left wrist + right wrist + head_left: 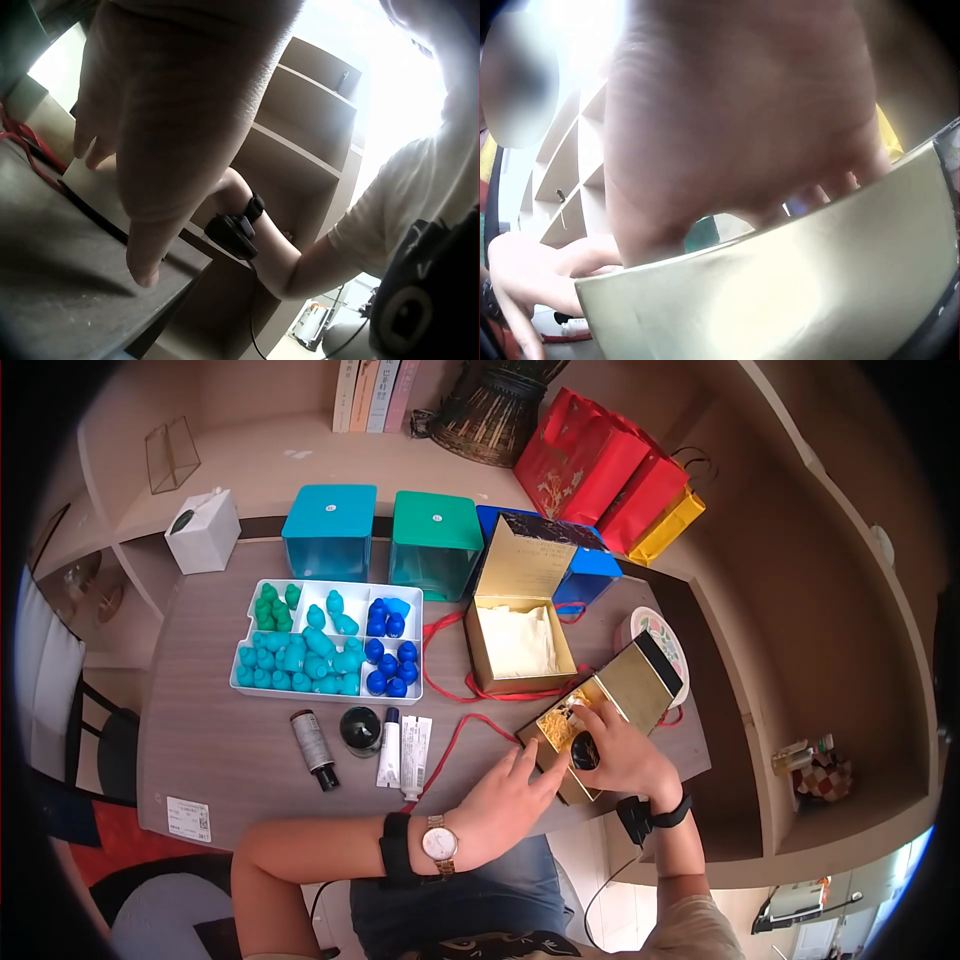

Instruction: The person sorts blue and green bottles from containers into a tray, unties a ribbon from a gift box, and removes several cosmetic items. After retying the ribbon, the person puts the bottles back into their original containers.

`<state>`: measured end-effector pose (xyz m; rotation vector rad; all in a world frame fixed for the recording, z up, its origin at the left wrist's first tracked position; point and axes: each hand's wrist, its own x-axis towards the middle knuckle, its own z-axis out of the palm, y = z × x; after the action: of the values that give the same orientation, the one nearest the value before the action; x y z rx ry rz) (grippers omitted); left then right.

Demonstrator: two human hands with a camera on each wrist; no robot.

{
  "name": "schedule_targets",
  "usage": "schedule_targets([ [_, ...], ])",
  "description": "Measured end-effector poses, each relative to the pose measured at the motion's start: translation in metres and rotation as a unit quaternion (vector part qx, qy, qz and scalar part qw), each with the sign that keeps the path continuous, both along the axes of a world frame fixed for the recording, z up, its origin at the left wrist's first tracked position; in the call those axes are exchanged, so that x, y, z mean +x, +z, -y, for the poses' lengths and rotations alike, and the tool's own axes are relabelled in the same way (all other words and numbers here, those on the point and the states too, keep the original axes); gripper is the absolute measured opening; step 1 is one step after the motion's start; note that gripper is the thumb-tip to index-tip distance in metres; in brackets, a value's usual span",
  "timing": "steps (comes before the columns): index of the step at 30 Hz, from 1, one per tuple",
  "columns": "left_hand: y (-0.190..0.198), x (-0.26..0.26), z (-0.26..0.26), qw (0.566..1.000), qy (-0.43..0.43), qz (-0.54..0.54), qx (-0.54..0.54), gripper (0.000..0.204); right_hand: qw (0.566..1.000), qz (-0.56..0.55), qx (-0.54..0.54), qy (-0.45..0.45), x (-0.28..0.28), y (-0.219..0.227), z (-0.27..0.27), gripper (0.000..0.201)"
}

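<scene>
My right hand (628, 755) reaches down into an open gold box (560, 788), its fingertips among yellow shredded paper (556, 730). Beside those fingers lie a black round glossy object (585, 751) and a small whitish piece (575, 702); whether the fingers grip either, I cannot tell. In the right wrist view the gold lid (780, 300) hides the fingertips. My left hand (500, 810) lies at the near left side of this box, fingers extended and touching its edge. Its fingers point downward in the left wrist view.
Behind stands another open gold box (520, 680) with white padding. To the left are a compartmented white tray (425, 685) of green, teal and blue pieces, a dark round jar (360, 730), a spray bottle (312, 740) and two tubes (415, 755). Red ribbon (455, 745) trails across the table.
</scene>
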<state>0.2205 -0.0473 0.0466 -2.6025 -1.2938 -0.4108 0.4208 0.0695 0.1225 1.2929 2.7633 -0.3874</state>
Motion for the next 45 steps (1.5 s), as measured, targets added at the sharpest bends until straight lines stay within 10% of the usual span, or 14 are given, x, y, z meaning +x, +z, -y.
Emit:
schedule_targets([
  [10,-0.010,-0.001,-0.032,0.995,-0.062,0.049,-0.054,0.098,0.999,0.009,0.039,-0.007,0.019,-0.014,-0.024,0.079],
  [25,-0.009,-0.002,-0.032,0.997,-0.052,0.023,-0.056,0.080,0.992,-0.005,0.124,-0.026,0.005,0.018,-0.026,0.076],
  [33,-0.011,-0.002,-0.031,0.997,-0.048,0.024,-0.052,0.070,0.993,-0.093,0.073,-0.018,0.021,0.015,-0.034,0.024],
  [45,0.004,0.007,0.003,0.989,0.045,-0.105,-0.090,0.051,0.979,-0.155,0.066,-0.111,0.037,0.039,-0.022,0.029],
])
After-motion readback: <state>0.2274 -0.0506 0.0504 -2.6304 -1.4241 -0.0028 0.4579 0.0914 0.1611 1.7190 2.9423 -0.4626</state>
